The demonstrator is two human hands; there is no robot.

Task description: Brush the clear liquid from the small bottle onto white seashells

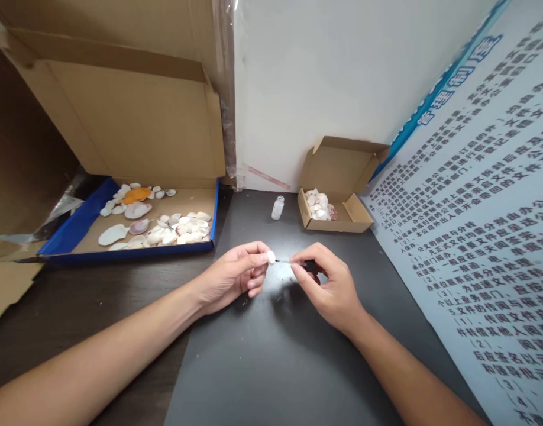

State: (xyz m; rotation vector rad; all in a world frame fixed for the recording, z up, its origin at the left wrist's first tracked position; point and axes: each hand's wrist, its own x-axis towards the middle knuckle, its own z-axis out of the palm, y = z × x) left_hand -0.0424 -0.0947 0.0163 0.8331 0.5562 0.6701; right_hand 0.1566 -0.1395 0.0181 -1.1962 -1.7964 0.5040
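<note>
Between the thumb and fingers of my left hand (236,275) is a small white seashell (271,257). My right hand (327,281) pinches a thin applicator brush (283,261) with a black cap-like handle, partly hidden by the fingers. The brush tip points left and meets the shell's edge or lies very close to it; I cannot tell which. Beyond both hands, a small translucent white bottle (277,208) stands upright, with no cap on its neck.
At the left, an open blue-edged cardboard box (91,228) holds many shells and an orange one (137,195). A smaller open box (355,212) with shells stands at the back right. A printed board (488,195) leans along the right side of the dark mat (254,367).
</note>
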